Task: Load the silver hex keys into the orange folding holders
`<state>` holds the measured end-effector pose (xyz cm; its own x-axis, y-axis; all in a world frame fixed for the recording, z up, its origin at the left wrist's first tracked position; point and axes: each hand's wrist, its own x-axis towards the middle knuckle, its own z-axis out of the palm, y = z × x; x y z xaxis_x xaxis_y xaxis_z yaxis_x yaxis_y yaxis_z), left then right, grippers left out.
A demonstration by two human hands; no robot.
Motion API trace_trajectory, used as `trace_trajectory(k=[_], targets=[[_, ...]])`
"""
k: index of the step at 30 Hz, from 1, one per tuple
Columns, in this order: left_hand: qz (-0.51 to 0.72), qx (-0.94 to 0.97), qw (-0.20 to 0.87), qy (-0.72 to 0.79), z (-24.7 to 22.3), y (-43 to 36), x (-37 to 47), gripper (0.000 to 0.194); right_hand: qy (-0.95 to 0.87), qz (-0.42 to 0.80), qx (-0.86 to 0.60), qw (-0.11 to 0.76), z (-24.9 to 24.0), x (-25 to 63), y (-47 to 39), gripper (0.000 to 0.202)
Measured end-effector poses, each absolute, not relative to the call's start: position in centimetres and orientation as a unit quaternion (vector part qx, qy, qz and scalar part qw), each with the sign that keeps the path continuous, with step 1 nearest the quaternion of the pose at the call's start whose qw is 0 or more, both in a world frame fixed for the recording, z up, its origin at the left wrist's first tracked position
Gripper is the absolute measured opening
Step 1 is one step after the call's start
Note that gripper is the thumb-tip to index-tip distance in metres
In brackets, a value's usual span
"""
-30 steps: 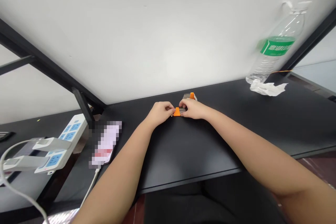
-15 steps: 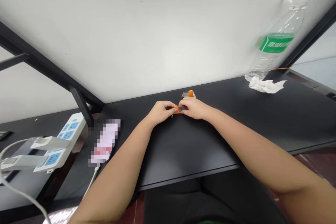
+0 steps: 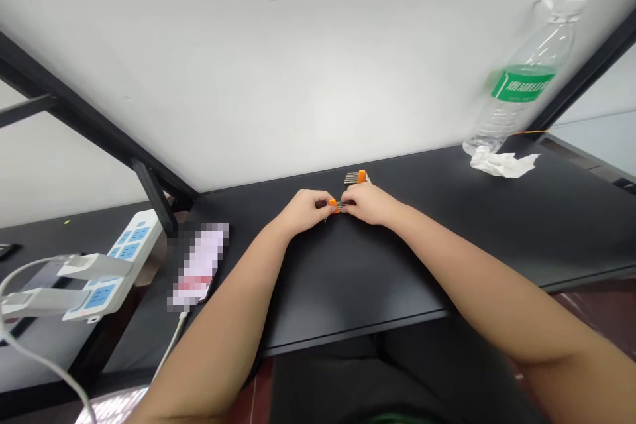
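Near the middle of the black desk, both hands meet at a small orange holder (image 3: 334,205) with several thin metal rods (image 3: 342,204); whether these are hex keys or bits is too small to tell. My left hand (image 3: 309,211) pinches the orange part from the left, its fingers closed. From the right, my right hand (image 3: 366,203) has its thumb and fingers closed round the rods' ends. Short metal tips poke out below my left fingertips. Just behind my right hand lies a second orange holder (image 3: 362,176), its rods pointing left and partly hidden by the hand.
On the left, a phone (image 3: 201,265), blurred out, lies with a white cable attached. A white power strip (image 3: 134,242) with plugged-in chargers (image 3: 94,267) sits beyond it. At the back right, a clear bottle (image 3: 521,83) leans on the wall beside a crumpled tissue (image 3: 504,163).
The holder has tilted slightly between my fingers, and a little more of the rods shows between the two hands. The second holder has stayed in place.
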<state>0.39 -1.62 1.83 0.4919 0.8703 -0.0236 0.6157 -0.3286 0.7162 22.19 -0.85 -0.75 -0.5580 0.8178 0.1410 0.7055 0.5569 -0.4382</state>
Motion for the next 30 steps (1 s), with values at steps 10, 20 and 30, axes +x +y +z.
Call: trace_trajectory(k=[10,20,30], targets=[[0.211,0.837,0.243,0.443,1.0,-1.3,0.5,0.021,-0.852,0.158,-0.476,0.149,-0.9,22.0,-0.6,0.022],[0.246,0.795,0.295,0.470,0.3,-1.1,0.9,0.016,-0.831,0.224,-0.421,0.287,-0.5,22.5,-0.9,0.020],[0.299,0.751,0.295,0.509,-0.8,-0.2,0.2,0.018,-0.786,0.259,-0.493,0.268,-0.5,22.3,-1.0,0.017]])
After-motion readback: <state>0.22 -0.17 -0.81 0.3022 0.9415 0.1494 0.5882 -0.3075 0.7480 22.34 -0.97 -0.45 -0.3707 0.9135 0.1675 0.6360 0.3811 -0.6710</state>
